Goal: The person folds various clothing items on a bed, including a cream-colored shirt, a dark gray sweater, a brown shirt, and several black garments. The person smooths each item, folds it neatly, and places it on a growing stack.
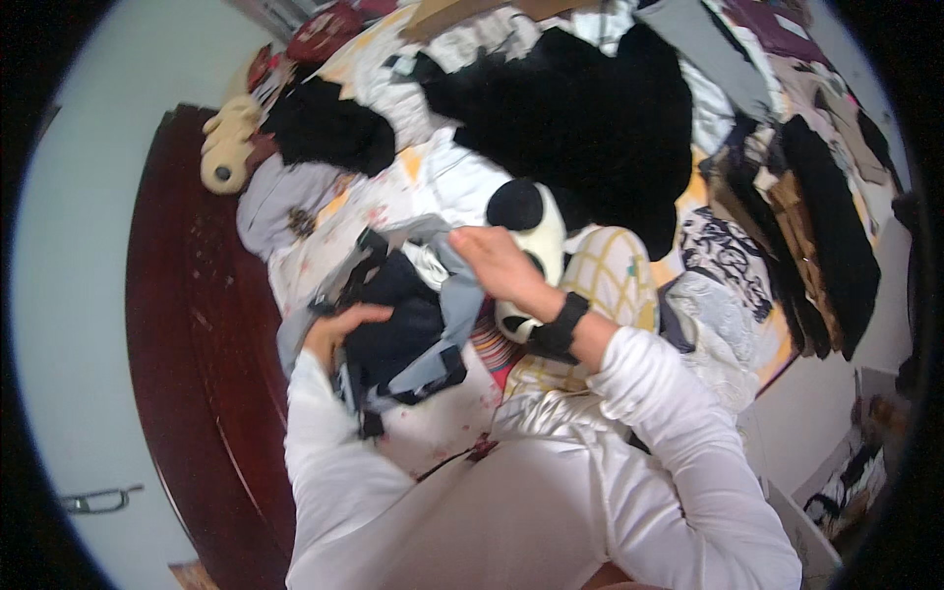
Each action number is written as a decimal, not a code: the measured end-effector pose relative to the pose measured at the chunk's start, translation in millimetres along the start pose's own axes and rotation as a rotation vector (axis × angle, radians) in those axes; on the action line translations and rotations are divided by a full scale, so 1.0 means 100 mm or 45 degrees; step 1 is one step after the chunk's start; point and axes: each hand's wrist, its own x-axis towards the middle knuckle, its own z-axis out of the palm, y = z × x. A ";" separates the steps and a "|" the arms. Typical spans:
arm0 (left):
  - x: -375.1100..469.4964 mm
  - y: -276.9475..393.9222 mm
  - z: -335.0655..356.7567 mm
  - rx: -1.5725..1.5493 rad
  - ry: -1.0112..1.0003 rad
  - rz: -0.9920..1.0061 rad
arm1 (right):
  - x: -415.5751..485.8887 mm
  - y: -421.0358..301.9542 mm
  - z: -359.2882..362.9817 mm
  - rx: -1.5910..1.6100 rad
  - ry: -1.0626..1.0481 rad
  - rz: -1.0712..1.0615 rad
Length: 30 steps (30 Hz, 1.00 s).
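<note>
A bundle of dark navy and grey cloth (402,321), with black straps or trim, is between my two hands just left of my knee. My left hand (343,330) grips its left side, the thumb lying over the dark fabric. My right hand (501,267), with a black band on the wrist, pinches the grey fabric at the upper right. Beside and partly under my right hand lies a black-and-white plush toy (546,221). Striped cloth (493,346) shows below the bundle's right side.
A large black furry garment (568,118) spreads across the bed ahead. Folded clothes (800,243) lie in rows at the right. A cream plush dog (228,147) rests by the dark red wooden headboard (199,332). An open box of clothes (848,472) stands at the lower right.
</note>
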 end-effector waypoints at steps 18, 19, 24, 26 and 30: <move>0.41 0.25 0.04 1.250 0.776 0.245 | 0.00 -0.47 -0.07 0.058 -0.246 0.067; 0.37 0.15 0.11 1.314 0.799 0.256 | -0.01 -0.49 -0.05 0.072 -0.252 0.090; 0.41 -0.20 0.65 1.482 0.913 0.870 | -0.04 -0.58 0.09 0.096 -0.295 -0.035; 0.55 -0.18 0.75 1.621 0.821 0.640 | -0.10 -0.61 0.16 0.074 -0.362 -0.071; 0.94 -0.15 0.73 1.362 0.609 0.813 | -0.16 -0.61 0.20 -0.083 -0.377 -0.148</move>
